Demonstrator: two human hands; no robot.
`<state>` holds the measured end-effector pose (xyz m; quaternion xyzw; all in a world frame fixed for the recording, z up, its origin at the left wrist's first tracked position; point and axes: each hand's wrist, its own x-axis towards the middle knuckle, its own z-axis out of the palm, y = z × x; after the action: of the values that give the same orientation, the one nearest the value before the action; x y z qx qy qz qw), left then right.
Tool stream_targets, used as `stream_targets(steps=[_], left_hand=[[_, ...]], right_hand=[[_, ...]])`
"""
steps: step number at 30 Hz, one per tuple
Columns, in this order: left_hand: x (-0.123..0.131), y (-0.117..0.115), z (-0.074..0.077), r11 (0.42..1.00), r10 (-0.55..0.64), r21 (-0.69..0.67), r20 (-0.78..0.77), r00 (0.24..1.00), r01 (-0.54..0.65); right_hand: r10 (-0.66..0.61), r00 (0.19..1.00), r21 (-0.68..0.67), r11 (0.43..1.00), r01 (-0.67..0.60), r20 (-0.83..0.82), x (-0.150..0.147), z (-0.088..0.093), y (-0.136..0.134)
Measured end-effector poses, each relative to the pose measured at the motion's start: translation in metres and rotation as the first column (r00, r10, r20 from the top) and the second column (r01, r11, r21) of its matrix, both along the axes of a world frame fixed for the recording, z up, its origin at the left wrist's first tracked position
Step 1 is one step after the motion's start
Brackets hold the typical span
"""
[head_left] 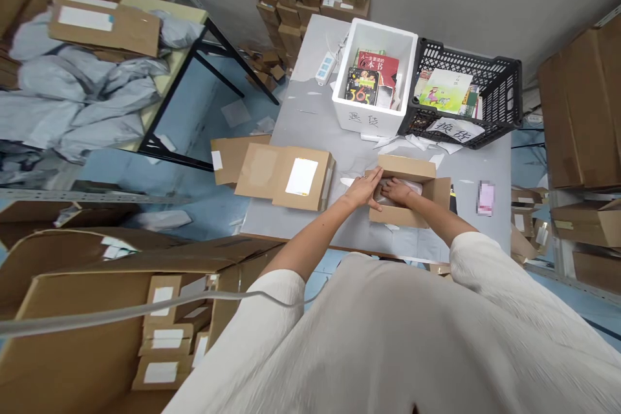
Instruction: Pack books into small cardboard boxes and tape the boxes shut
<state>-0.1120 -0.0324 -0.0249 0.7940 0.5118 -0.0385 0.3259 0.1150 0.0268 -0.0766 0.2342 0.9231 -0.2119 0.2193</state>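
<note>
An open cardboard box [412, 169] sits on the grey table in front of me with its flaps up. My left hand [365, 190] grips its left end, thumb apart from the other fingers. Inside the box is my right hand [398, 192], its fingers down on a clear plastic-wrapped item [414, 186]. Most of that item is hidden by the hand and the box walls, so its kind does not show. To the left lies a flat cardboard box [281, 174] with a white label.
Behind the box stand a white foam bin [373, 119] and a black plastic crate [504, 97], both holding books. A phone [486, 198] lies at right, a power strip [326, 68] at back left. Paper scraps lie between. A large carton [87, 310] holds labelled boxes at lower left.
</note>
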Motion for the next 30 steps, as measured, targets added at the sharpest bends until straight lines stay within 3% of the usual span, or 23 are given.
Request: stream_targets(steps=[8, 13, 18, 22, 25, 30], left_hand=[[0.001, 0.0, 0.0, 0.999, 0.032, -0.017, 0.01, 0.999, -0.031], [0.0, 0.001, 0.0, 0.999, 0.041, -0.03, 0.011, 0.999, -0.04], [0.003, 0.001, 0.002, 0.999, 0.033, -0.027, 0.004, 0.999, -0.033], [0.007, 0.001, 0.003, 1.0, 0.013, -0.013, -0.019, 1.0, -0.013], [0.008, 0.0, 0.002, 1.0, 0.014, -0.008, -0.034, 0.999, -0.014], [0.007, 0.001, 0.0, 1.0, 0.012, 0.028, -0.034, 0.999, -0.011]], right_hand=[[-0.067, 0.998, 0.006, 0.998, 0.067, -0.006, 0.01, 0.001, -0.003], [-0.023, 0.998, 0.033, 0.999, 0.021, 0.06, 0.006, 0.0, -0.002], [-0.087, 0.996, 0.003, 0.996, 0.087, -0.006, 0.01, -0.007, 0.0], [-0.004, 1.0, 0.081, 0.997, 0.001, 0.031, 0.012, -0.01, -0.001], [0.028, 1.0, 0.133, 0.991, -0.028, 0.005, 0.015, -0.005, -0.001], [0.012, 0.995, 0.104, 0.995, -0.002, -0.098, 0.027, 0.017, -0.006]])
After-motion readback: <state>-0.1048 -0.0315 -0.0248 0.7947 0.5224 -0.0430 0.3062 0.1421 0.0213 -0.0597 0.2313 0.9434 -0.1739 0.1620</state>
